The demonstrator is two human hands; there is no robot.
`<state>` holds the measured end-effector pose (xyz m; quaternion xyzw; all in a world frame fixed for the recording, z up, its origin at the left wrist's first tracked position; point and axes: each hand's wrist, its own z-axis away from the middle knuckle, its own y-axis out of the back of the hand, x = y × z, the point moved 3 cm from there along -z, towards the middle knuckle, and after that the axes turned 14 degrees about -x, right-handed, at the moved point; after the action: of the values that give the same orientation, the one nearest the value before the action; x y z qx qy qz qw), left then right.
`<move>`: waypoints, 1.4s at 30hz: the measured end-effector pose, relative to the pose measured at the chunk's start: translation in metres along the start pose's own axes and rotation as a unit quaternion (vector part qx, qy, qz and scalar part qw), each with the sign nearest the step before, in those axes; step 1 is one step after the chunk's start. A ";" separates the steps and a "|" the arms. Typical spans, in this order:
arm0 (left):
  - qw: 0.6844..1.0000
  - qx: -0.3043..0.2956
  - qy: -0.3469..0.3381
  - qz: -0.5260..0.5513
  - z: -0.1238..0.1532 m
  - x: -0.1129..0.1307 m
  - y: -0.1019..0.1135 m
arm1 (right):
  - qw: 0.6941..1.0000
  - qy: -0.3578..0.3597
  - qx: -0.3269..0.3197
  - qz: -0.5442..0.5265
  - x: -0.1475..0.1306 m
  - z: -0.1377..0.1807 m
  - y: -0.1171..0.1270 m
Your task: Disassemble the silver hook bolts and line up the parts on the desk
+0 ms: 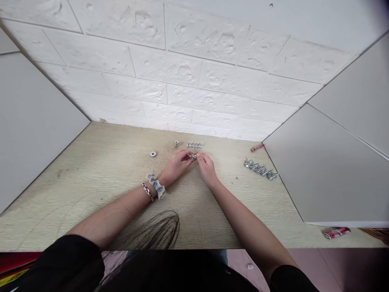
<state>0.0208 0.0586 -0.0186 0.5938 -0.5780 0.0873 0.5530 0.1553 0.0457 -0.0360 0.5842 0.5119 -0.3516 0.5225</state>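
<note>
- My left hand (pixel 176 165) has thumb and fingers pinched on the left part of a small metal piece (pixel 192 157); its exact shape is mostly hidden by my fingertips.
- My right hand (pixel 206 167) pinches the same piece at its right end, so it sits between my two hands, near the middle of the tabletop (pixel 194 211).
- The tabletop is pale, with a wood-like grain; dark specks (pixel 158 160) are scattered on it beside my left hand.
- Just beyond my hands is a row of screws (pixel 194 144), and left of that row one small ridged metal part (pixel 176 144) stands by itself.
- A flat washer (pixel 153 154) lies further left, apart from the rest.
- To my right, near the panel, a slanting row of bolts with wide round bases (pixel 260 169) sits close together.
- A red cylinder (pixel 257 147) lies behind that row, by the foot of the right panel (pixel 343 162); another red cylinder (pixel 336 232) lies near the front edge.
- A white brick-patterned wall (pixel 182 69) closes the back, and a grey left panel (pixel 36 121) closes the other side.
- Below the front edge I see pink floor (pixel 331 263) to the right.
</note>
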 end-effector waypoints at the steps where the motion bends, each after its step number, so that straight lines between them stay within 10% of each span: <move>1: 1.000 0.000 -0.001 0.000 0.000 0.000 0.000 | 1.000 0.005 -0.002 0.005 0.000 0.000 0.000; 42: 1.000 -0.004 -0.002 0.007 0.001 -0.002 -0.001 | 0.994 -0.051 -0.010 -0.099 0.004 0.000 0.000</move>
<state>0.0208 0.0587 -0.0213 0.5877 -0.5837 0.0879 0.5534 0.1563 0.0469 -0.0394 0.5069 0.5434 -0.4253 0.5166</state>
